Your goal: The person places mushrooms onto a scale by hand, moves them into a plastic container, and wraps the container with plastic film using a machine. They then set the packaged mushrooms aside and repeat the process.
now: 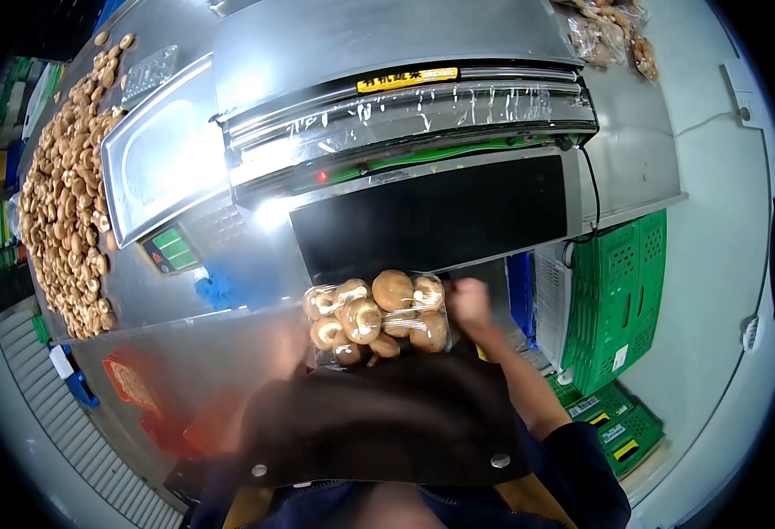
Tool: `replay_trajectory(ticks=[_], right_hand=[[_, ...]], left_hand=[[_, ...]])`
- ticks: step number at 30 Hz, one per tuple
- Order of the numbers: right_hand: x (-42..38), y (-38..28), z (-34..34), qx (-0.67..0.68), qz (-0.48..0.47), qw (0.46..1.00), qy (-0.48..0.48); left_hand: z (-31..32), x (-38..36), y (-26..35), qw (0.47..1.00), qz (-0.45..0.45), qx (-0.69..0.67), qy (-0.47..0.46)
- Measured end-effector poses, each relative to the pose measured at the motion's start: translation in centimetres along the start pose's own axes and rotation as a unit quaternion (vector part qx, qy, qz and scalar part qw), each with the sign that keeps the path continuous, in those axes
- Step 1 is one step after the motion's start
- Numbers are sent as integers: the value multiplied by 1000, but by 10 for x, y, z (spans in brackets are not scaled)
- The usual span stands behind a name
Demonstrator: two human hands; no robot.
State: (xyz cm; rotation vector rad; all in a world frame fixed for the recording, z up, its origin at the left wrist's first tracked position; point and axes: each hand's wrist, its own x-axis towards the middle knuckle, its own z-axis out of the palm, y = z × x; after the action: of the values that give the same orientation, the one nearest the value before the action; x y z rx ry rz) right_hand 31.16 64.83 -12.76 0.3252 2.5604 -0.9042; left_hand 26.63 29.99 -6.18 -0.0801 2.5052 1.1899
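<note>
A clear pack of brown mushrooms (361, 322), with shiny film over it, is in front of my apron, at the near edge of the wrapping machine. My right hand (471, 304) is at the pack's right edge with its fingers curled in, closed on that side of the pack. At the pack's left edge is my left hand (283, 342). Motion and haze smear it, so its fingers cannot be made out. Just beyond the pack lies the machine's black plate (431, 216). Behind that is the film roller section (405, 115), with a small red light glowing at its front.
Loose mushrooms (70, 194) are heaped on the steel table at left, beside a metal tray (167, 150). A blue crumpled item (215, 286) lies near the table edge. Green crates (621, 300) stand at right, red crates (211, 423) low at left. Bagged produce (603, 35) sits at back right.
</note>
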Motion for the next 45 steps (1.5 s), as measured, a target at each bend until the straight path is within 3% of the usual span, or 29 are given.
replay_trajectory(ticks=[1, 2, 4, 5, 7, 8, 9, 11, 13, 15, 17, 19, 20, 21, 23, 25, 27, 28, 31, 32, 33, 34, 35, 37, 38, 40, 43, 44, 45], right_hand=[[1, -10, 21, -9, -58, 998, -19], [4, -26, 33, 140, -93, 984, -63], [-2, -73, 38, 523, -80, 830, -174], [-9, -100, 31, 590, -51, 780, -204], [-26, -162, -10, 542, -33, 797, -266], [-15, -176, -40, 492, -134, 785, -351], [-5, -189, -70, 443, -239, 754, -422], [-9, -208, -92, 333, -381, 792, -341], [-10, -207, -84, 259, -404, 796, -370], [-3, -210, -90, 170, -351, 813, -432], [10, -212, -102, 66, -305, 818, -484], [35, -174, -85, 114, -353, 868, -330], [34, -191, -118, 209, -113, 907, -347], [41, -185, -141, 270, -156, 891, -332], [37, -201, -163, 221, -247, 852, -404], [32, -216, -167, 89, -334, 826, -445], [43, -216, -132, 185, -287, 828, -445], [46, -221, -126, 207, -179, 850, -451], [72, -226, -142, 254, -31, 898, -358], [89, -202, -152, 296, -76, 904, -298], [96, -224, -163, 489, 6, 869, -74], [102, -245, -175, 609, 2, 776, 165], [126, -240, -212, 633, -50, 745, 204], [168, -243, -257, 701, -371, 608, -45], [180, -271, -258, 693, -337, 615, 168], [225, -307, -221, 551, -325, 736, 222], [225, -422, -116, 208, -300, 916, 168], [228, -454, -92, 86, -277, 945, 148], [228, -489, -65, 89, -336, 921, 178]], left_hand=[[9, 3, 36, 977, -92, -189, -37], [17, 6, 73, 911, -194, -363, -38], [8, 17, 104, 793, -200, -566, -103], [-4, 21, 107, 855, -92, -494, -131], [-28, 29, 108, 923, 128, -321, -170], [-39, 31, 110, 929, 235, -221, -183], [-44, 30, 122, 919, 322, -173, -150], [-43, 26, 152, 875, 466, -130, -12], [-21, 28, 152, 807, 557, -196, 5], [-12, 31, 167, 795, 502, -288, -183], [-27, 10, 176, 786, 383, -354, -331], [-35, -6, 174, 758, 221, -462, -404], [-37, -10, 170, 728, 133, -524, -422], [-38, -14, 166, 684, 44, -584, -435], [-37, -17, 158, 557, -124, -689, -447], [-29, -14, 141, 513, -179, -743, -391], [-22, -8, 119, 551, -175, -762, -290], [-17, -2, 106, 583, -160, -762, -232], [-42, 22, 66, 688, -127, -703, -130], [-69, 26, 53, 717, -138, -666, -153], [-96, 30, 39, 744, -147, -627, -178], [-114, 35, 20, 745, -141, -634, -151], [-139, 36, 9, 750, -139, -636, -120], [-181, 38, -19, 753, -111, -645, -68], [-199, 40, -35, 748, -104, -653, -57], [-228, 41, -64, 767, -109, -632, -10], [-264, 46, -107, 811, -79, -573, 89], [-278, 50, -120, 825, -63, -548, 122], [-293, 56, -132, 840, -37, -519, 154]])
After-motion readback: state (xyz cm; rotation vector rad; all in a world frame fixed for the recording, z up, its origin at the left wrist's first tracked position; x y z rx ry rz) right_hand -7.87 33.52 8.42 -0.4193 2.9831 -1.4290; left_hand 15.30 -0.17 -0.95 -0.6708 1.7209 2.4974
